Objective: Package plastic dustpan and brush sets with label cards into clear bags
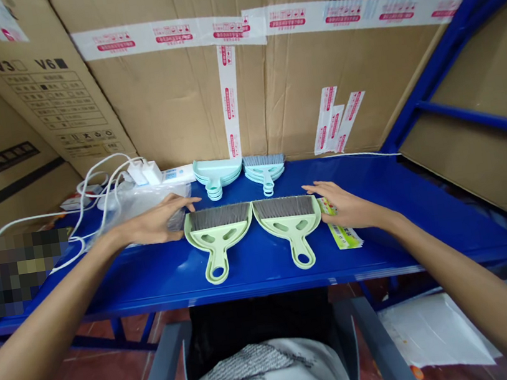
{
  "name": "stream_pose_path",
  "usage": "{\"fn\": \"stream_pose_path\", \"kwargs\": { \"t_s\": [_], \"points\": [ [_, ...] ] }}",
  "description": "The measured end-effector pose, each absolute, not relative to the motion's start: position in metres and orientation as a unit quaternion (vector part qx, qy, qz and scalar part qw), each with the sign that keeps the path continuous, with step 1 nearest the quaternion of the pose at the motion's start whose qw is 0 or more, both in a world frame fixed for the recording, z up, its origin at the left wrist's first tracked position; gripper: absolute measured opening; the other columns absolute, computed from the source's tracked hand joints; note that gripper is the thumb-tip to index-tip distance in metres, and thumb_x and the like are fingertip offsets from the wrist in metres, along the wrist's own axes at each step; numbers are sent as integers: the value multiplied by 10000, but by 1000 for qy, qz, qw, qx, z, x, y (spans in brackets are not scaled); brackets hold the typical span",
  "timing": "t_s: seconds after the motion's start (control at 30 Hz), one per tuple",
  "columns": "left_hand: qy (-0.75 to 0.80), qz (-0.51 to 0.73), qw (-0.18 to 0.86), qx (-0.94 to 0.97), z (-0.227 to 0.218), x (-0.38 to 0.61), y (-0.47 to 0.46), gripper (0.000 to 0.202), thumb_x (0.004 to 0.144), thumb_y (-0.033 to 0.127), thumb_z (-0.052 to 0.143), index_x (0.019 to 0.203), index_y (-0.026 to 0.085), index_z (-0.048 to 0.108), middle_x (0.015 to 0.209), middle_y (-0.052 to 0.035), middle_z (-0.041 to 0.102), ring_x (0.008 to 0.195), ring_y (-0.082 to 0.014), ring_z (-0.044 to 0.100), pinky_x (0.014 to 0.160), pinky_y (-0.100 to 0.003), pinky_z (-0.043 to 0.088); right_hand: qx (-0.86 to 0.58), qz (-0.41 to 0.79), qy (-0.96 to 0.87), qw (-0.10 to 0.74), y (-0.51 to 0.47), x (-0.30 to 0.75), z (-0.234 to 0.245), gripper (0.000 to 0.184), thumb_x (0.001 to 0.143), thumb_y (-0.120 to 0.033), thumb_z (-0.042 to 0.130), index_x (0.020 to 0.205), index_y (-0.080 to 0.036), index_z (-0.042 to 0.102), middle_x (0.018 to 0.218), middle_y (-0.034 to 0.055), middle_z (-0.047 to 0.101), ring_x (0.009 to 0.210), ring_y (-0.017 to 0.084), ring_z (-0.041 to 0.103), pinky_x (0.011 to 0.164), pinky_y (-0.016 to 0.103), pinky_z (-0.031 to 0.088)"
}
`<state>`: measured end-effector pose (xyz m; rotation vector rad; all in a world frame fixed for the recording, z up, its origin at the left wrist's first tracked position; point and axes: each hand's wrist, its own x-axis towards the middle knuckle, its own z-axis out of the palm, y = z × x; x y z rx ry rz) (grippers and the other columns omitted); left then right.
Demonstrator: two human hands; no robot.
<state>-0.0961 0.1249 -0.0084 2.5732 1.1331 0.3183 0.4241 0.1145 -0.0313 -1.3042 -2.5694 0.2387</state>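
Two light green dustpans lie side by side on the blue table, touching or nearly so, handles toward me. A green brush with grey bristles is nested in each: the left brush (218,219) and the right brush (283,209). My left hand (160,221) is at the outer edge of the left dustpan (188,233), fingers apart. On the other side, my right hand (344,203) is beside the right dustpan (317,211), its fingers also spread. Neither hand is wrapped around anything. Partly under my right hand lies a yellow-green printed card (347,236).
Behind stand stacked light blue dustpans (217,171) and light blue brushes (264,168). Clear plastic bags (141,199), white chargers (143,172) and loose cables (85,201) lie at the left. Cardboard (165,101) walls the back; a blue metal frame (446,50) rises at right.
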Motion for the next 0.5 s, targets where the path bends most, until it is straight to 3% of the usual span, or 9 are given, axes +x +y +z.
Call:
{"fn": "stream_pose_path", "kwargs": {
  "t_s": [0.13, 0.27, 0.4, 0.5],
  "points": [
    [403, 119, 171, 891, -10, -96, 124, 796, 802, 318, 712, 1552, 219, 467, 1325, -111, 664, 1312, -349, 590, 1195, -562, 424, -456, 79, -879, 117, 114, 427, -27, 792, 921, -377, 624, 1662, -226, 390, 1659, 149, 474, 1614, 388, 310, 1288, 621, 329],
    [403, 129, 165, 891, -11, -94, 120, 827, 768, 255, 722, 1555, 174, 480, 1322, -119, 688, 1302, -345, 613, 1192, -552, 441, -468, 65, -870, 139, 115, 435, -16, 644, 938, -373, 584, 1560, -206, 547, 1594, 156, 559, 1564, 380, 410, 1273, 606, 359],
    [378, 122, 175, 901, 2, -102, 114, 914, 785, 272, 767, 1622, 180, 412, 1522, -151, 616, 1407, -351, 578, 1224, -548, 428, -535, 82, -821, 178, 125, 448, -6, 446, 940, -426, 576, 1309, -224, 723, 1257, 126, 772, 1153, 318, 734, 1012, 483, 590],
    [354, 133, 177, 908, 24, -113, 107, 903, 857, 307, 764, 1660, 220, 360, 1700, -144, 437, 1545, -355, 438, 1281, -540, 352, -593, 117, -786, 132, 132, 454, -5, 468, 848, -570, 695, 1143, -211, 754, 992, 97, 804, 886, 280, 763, 793, 396, 600]
  ]
}}
